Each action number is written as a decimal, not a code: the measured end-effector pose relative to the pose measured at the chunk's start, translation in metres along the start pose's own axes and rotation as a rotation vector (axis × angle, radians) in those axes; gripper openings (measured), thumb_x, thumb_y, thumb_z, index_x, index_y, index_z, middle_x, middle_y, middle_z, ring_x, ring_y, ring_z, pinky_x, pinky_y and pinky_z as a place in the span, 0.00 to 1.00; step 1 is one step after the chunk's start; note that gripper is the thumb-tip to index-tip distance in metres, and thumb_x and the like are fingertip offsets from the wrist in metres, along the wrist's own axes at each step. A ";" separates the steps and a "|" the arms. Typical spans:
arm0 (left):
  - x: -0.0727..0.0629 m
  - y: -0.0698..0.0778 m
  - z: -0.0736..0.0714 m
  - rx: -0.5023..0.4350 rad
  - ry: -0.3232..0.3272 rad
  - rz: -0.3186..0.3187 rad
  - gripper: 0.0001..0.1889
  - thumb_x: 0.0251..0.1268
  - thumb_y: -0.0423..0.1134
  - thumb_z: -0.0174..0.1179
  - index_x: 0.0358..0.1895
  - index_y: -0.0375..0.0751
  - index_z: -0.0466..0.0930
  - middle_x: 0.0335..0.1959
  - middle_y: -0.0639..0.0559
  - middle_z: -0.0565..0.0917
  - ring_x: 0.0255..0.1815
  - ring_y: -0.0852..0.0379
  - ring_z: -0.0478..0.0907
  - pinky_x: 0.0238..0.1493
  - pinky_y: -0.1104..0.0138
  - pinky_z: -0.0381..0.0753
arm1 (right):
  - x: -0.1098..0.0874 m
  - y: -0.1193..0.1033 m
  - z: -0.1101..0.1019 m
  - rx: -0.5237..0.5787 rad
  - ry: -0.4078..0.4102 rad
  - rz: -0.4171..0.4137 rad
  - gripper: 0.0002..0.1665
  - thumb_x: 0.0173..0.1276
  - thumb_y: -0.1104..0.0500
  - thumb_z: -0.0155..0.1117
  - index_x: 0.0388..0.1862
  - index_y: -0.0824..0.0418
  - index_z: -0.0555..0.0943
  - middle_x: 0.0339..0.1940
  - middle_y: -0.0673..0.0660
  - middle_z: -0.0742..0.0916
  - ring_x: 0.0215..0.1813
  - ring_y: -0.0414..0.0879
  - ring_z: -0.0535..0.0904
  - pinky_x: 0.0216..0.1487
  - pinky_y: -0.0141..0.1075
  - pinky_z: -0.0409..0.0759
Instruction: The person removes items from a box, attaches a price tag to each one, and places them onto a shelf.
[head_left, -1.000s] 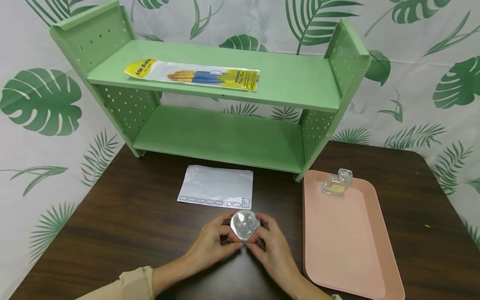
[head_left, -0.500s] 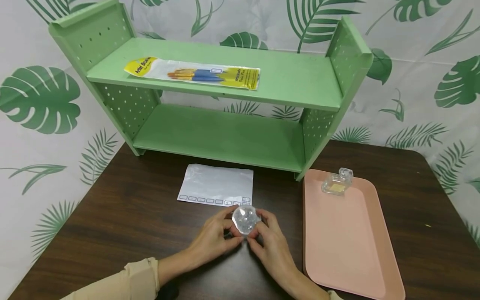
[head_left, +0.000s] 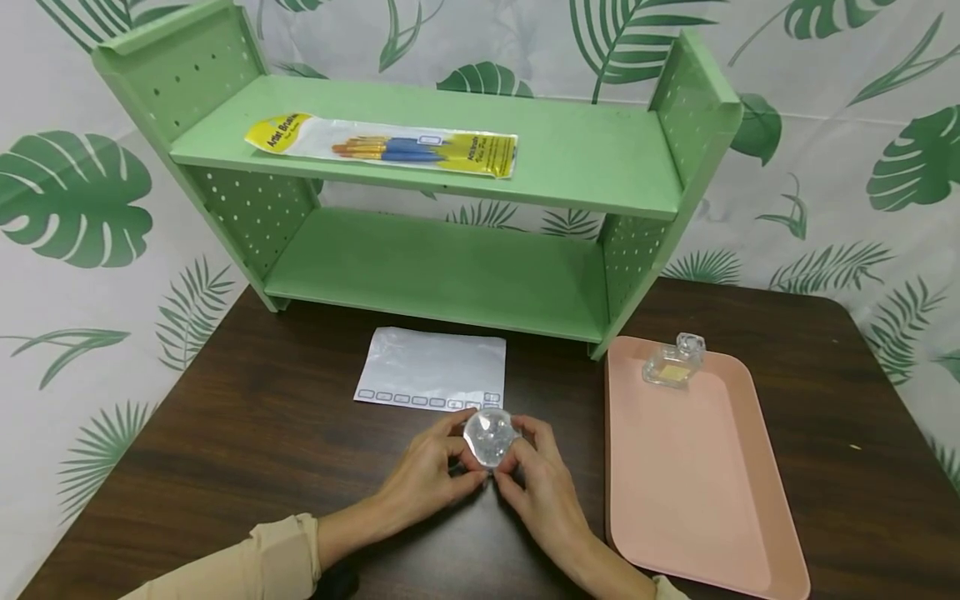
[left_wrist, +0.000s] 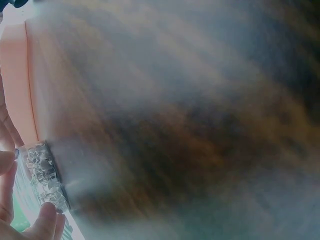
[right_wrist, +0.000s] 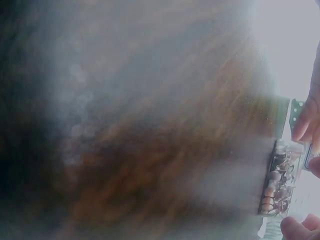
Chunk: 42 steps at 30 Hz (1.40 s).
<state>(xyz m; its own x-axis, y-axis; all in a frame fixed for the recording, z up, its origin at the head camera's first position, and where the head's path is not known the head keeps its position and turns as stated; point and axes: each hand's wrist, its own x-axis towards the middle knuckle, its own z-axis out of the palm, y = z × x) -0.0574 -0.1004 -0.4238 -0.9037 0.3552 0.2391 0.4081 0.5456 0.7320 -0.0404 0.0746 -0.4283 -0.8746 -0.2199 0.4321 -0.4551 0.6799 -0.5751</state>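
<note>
Both hands hold a small clear round container low over the dark table, at its middle. My left hand grips its left side and my right hand its right, thumbs meeting at the near edge. Glassy, shiny pieces show through the container's wall in the left wrist view; in the right wrist view, the container is packed with rounded bits. Just beyond it lies a white sheet with small boxes along its near edge; the container and left fingertips overlap its near right corner.
A green two-level shelf stands at the back, with a pack of artist brushes on its upper board. To the right is a pink tray carrying a glass perfume bottle at its far end.
Over the first half second both hands shifted the container slightly away from the body, toward the white sheet. Since then hands and container have stayed nearly still.
</note>
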 end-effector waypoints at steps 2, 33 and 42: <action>0.000 0.000 0.000 0.003 0.001 -0.003 0.10 0.41 0.35 0.73 0.17 0.48 0.79 0.60 0.42 0.76 0.59 0.46 0.74 0.57 0.54 0.74 | 0.001 0.000 0.000 -0.001 0.007 -0.006 0.23 0.41 0.74 0.75 0.21 0.55 0.70 0.52 0.61 0.77 0.53 0.54 0.79 0.46 0.42 0.81; 0.002 -0.005 -0.001 -0.018 0.023 0.033 0.11 0.40 0.32 0.73 0.17 0.47 0.78 0.58 0.40 0.78 0.59 0.46 0.75 0.57 0.55 0.74 | 0.013 0.007 -0.009 0.071 -0.126 0.088 0.43 0.44 0.69 0.77 0.61 0.73 0.70 0.52 0.65 0.77 0.53 0.54 0.77 0.52 0.43 0.78; 0.004 -0.009 -0.005 -0.038 -0.002 0.056 0.13 0.40 0.32 0.74 0.18 0.48 0.76 0.56 0.42 0.79 0.58 0.48 0.76 0.56 0.57 0.76 | 0.019 0.009 -0.012 0.111 -0.197 0.141 0.42 0.43 0.67 0.78 0.59 0.75 0.70 0.50 0.66 0.78 0.53 0.56 0.77 0.52 0.44 0.78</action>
<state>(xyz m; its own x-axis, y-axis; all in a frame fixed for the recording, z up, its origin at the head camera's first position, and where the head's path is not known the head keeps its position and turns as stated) -0.0656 -0.1077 -0.4261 -0.8796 0.3852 0.2791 0.4524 0.4961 0.7411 -0.0594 0.0849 -0.4171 -0.9412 -0.2684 0.2050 -0.3329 0.6347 -0.6973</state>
